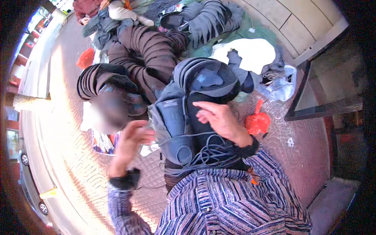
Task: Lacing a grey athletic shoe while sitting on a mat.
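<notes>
My left hand [135, 141] is raised left of my lap, fingers bent inward and smeared by motion; whether they hold anything does not show. Above my lap, my right hand [220, 119] has its index finger stretched out and the others loosely bent, with nothing visible in it. Beneath and between the hands lies a grey folded fabric piece [172, 123] with a darker panel. A loose tangle of grey cord [213, 153] rests across my lap. Just beyond the right hand sits a dark grey curved bundle of layered fabric [211, 78].
Rows of nested brown fabric pieces [150, 49] curve across the ground ahead, with a grey stack [209, 23] farther off. White cloth [250, 53] and a red plastic bag [257, 122] lie to the right. Another person [88, 8] sits far left. A dark-framed panel [325, 82] stands right.
</notes>
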A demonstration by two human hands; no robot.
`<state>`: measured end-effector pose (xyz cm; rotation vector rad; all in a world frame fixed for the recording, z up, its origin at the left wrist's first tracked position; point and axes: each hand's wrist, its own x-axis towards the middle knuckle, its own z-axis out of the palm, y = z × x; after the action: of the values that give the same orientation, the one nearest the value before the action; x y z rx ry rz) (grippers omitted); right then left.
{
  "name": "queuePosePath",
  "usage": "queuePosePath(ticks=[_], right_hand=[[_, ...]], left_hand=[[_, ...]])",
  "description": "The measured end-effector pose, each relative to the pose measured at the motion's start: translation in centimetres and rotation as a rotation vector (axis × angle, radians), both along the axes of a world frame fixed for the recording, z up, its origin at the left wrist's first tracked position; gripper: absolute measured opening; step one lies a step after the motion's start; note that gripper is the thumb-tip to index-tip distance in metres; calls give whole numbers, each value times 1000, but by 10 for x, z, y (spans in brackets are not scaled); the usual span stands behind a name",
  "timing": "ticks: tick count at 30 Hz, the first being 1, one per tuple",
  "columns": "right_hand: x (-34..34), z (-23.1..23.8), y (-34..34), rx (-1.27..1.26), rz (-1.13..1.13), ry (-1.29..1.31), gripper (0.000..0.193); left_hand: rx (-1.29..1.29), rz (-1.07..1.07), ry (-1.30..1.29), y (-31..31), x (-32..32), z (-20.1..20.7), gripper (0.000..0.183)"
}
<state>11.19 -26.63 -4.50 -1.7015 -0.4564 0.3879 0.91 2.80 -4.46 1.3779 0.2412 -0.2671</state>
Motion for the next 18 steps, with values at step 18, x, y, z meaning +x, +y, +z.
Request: queuePosePath(ticks=[18], right_hand=[[-45,-36,24,-454,121,-308,6]], left_hand=[[624,-329,33,-92,36,-6,27]])
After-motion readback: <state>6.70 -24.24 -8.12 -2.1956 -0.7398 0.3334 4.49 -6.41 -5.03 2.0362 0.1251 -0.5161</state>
